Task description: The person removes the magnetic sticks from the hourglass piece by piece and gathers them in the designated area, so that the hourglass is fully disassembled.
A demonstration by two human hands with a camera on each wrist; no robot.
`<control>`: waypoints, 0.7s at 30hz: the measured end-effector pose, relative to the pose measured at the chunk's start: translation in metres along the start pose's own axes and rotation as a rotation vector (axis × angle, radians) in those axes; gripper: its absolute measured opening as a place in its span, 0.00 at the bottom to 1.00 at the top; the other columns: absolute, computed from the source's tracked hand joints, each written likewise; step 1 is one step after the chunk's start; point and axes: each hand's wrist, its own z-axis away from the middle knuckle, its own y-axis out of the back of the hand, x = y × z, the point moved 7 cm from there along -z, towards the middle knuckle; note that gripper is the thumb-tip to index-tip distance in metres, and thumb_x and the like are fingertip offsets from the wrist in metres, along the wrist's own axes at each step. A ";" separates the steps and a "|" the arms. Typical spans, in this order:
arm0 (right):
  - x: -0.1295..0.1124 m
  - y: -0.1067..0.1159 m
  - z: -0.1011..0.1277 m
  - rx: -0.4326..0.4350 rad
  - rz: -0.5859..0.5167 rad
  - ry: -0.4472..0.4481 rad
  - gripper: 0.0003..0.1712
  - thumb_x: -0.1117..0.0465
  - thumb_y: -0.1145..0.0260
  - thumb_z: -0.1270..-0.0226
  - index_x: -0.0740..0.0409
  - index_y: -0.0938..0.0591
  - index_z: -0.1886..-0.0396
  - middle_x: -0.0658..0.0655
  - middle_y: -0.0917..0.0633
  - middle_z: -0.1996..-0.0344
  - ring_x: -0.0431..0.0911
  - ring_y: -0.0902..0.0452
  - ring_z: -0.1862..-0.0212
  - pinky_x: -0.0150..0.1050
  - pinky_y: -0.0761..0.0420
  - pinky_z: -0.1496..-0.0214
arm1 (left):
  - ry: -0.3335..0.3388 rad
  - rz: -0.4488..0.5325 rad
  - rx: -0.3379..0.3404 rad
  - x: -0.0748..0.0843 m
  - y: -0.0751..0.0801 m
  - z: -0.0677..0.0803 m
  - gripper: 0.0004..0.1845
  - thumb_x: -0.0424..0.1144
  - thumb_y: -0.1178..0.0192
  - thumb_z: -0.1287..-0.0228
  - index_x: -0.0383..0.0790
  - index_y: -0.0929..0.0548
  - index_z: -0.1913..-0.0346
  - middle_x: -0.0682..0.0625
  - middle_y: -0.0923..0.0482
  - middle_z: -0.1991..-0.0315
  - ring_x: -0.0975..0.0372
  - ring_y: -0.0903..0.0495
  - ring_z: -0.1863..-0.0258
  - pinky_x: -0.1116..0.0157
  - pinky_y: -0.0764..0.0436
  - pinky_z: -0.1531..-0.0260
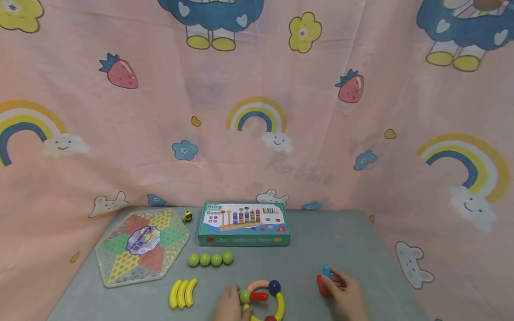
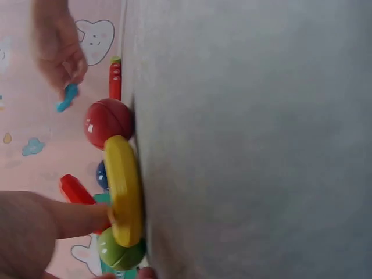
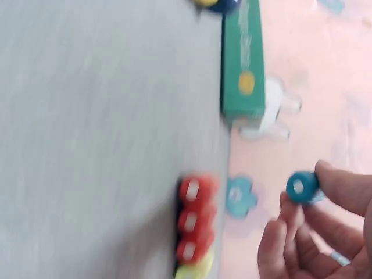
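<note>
On the table, a ring of magnetic building pieces (image 1: 280, 307) joins curved yellow and pink rods with balls. A red rod (image 1: 259, 296) sticks out from its green ball (image 1: 245, 296). My left hand (image 1: 229, 307) holds the ring at that ball, its thumb against the yellow curved rod (image 2: 124, 192) in the left wrist view. Between thumb and fingertips, my right hand (image 1: 345, 292) pinches a blue rod (image 3: 302, 187), with a silvery dot showing on its end. Just below it, several red rods (image 3: 195, 221) lie side by side, a yellow-green piece (image 3: 196, 270) at their near end.
Several yellow curved rods (image 1: 182, 294) lie left of the ring, behind them a row of green balls (image 1: 210, 259). A Ring Challenge Game box (image 1: 244, 240) stands at the back. Left of it are a small bee figure (image 1: 187, 216) and a hexagonal game board (image 1: 176, 238).
</note>
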 end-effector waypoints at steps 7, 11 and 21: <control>0.045 0.028 -0.015 0.089 0.154 -0.127 0.31 0.52 0.33 0.30 0.76 0.23 0.41 0.68 0.14 0.61 0.55 0.18 0.61 0.48 0.17 0.61 | -0.035 -0.049 -0.033 0.001 0.000 -0.005 0.27 0.37 0.29 0.40 0.29 0.23 0.41 0.38 0.20 0.53 0.43 0.19 0.52 0.41 0.21 0.49; 0.059 0.031 -0.022 0.077 0.206 -0.172 0.28 0.53 0.30 0.32 0.76 0.20 0.47 0.67 0.14 0.64 0.55 0.19 0.62 0.47 0.18 0.64 | -0.111 -0.062 -0.025 0.004 0.003 -0.005 0.29 0.36 0.31 0.38 0.28 0.25 0.35 0.35 0.19 0.49 0.41 0.19 0.49 0.40 0.22 0.48; 0.071 0.026 -0.030 0.043 0.218 -0.211 0.24 0.53 0.33 0.30 0.74 0.17 0.51 0.64 0.14 0.65 0.55 0.21 0.61 0.50 0.20 0.60 | -0.124 -0.047 -0.152 0.008 -0.012 0.001 0.45 0.60 0.27 0.46 0.28 0.25 0.36 0.41 0.19 0.47 0.48 0.21 0.49 0.44 0.21 0.47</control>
